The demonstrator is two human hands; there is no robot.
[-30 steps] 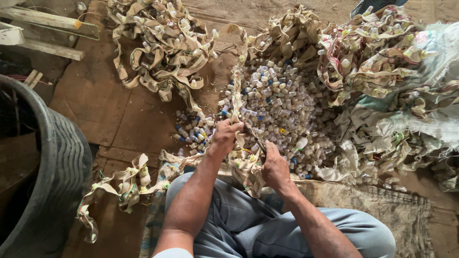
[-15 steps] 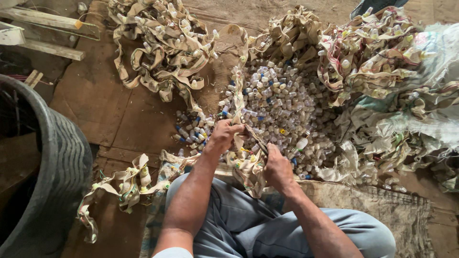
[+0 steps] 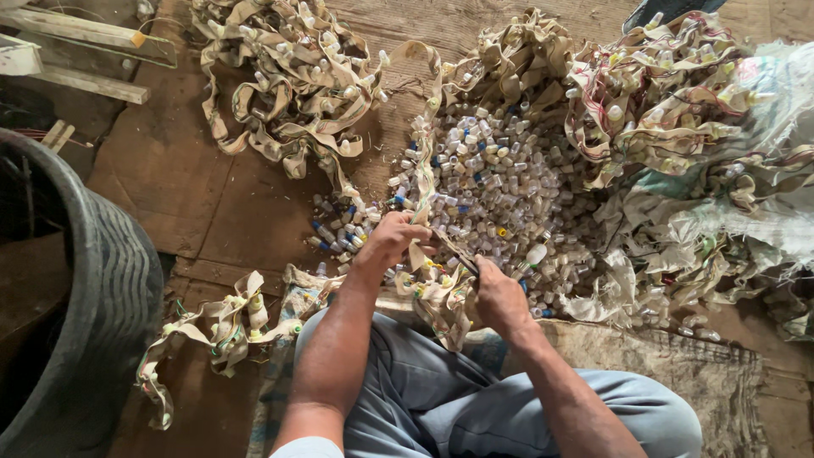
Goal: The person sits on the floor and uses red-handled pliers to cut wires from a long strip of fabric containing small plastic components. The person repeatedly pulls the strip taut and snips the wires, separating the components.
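From the head view, my left hand (image 3: 392,242) is closed on a beige strip (image 3: 421,182) studded with small bottle tops, holding it just above my knees. My right hand (image 3: 500,297) is fisted around a thin dark blade (image 3: 458,253) whose tip meets the strip beside my left fingers. The strip runs up across the heap of loose little bottles (image 3: 500,182) in the middle of the floor. More tangled strips (image 3: 288,80) lie near the far edge, and a black tub (image 3: 102,280) stands at the left edge.
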